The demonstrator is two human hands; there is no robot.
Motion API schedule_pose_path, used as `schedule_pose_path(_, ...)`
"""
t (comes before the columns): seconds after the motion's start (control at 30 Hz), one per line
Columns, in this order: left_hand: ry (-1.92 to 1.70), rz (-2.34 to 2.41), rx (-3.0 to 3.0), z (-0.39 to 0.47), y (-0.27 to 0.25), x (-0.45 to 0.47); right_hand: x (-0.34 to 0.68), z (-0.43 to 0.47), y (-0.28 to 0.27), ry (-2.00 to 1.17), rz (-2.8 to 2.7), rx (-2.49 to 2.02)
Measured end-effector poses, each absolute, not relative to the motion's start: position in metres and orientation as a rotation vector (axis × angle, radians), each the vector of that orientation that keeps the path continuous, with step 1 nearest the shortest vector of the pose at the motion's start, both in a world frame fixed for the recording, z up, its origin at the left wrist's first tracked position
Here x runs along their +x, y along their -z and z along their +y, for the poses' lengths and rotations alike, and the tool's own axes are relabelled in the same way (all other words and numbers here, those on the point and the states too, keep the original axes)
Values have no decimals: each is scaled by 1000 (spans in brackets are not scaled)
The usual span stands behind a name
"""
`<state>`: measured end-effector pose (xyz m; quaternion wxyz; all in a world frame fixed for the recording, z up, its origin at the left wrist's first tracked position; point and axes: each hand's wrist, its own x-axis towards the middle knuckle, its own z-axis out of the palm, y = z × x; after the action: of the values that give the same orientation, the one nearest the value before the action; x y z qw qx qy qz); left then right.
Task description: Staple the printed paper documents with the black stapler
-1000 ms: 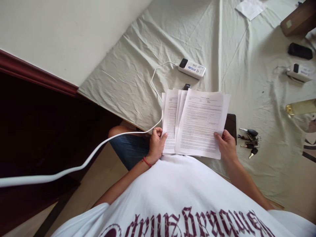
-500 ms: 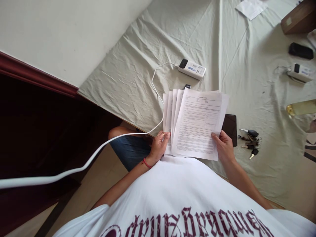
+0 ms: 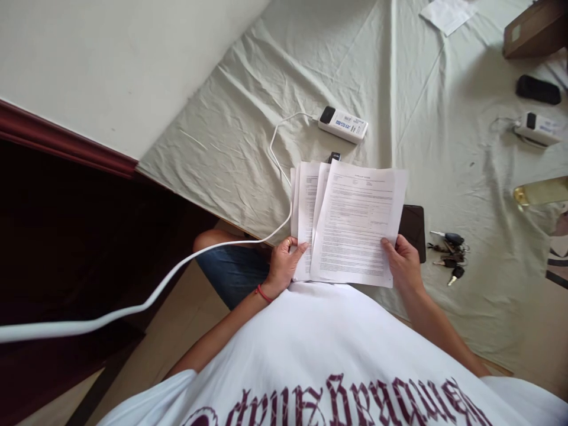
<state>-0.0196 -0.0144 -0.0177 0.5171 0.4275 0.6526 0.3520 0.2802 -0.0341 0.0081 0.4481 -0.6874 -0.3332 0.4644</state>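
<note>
Several printed paper sheets (image 3: 352, 225) are held up in front of my shirt, overlapping and fanned toward the left. My left hand (image 3: 284, 265), with a red band at the wrist, pinches the left edges near the bottom, thumb on top. On the opposite side my right hand (image 3: 403, 260) grips the right edge of the sheets, its thumb pressed on the front page. The fingers beneath the paper are hidden. Just right of the sheets lies a dark phone (image 3: 412, 234), partly covered by them. A small black object (image 3: 334, 157) peeks out above their top edge.
A white power bank (image 3: 342, 125) with a white cable (image 3: 213, 244) lies beyond the papers; the cable runs left. To the right are keys (image 3: 451, 254), a bottle (image 3: 541, 193), a second white device (image 3: 538, 129), a black case (image 3: 538, 89) and a brown box (image 3: 535, 29).
The left-hand sheets have bunched closer together, fewer edges showing in the fan. My left thumb has shifted slightly right over them. My right hand has barely moved.
</note>
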Motion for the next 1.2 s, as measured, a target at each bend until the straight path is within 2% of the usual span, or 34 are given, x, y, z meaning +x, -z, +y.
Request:
schedule_pose_path(0.2, -1019, 1416, 840, -14, 17, -15, 281, -32, -14, -1070, -847, -1725)
schedule_pose_path(0.97, -818, 1541, 1109, -11, -2, -19, 262, -34, -14, -1173, -1063, -1691)
schedule_pose_path(1.2, -837, 1556, 1134, -11, 6, -20, 272, -33, -8, -999, -1175, -1887)
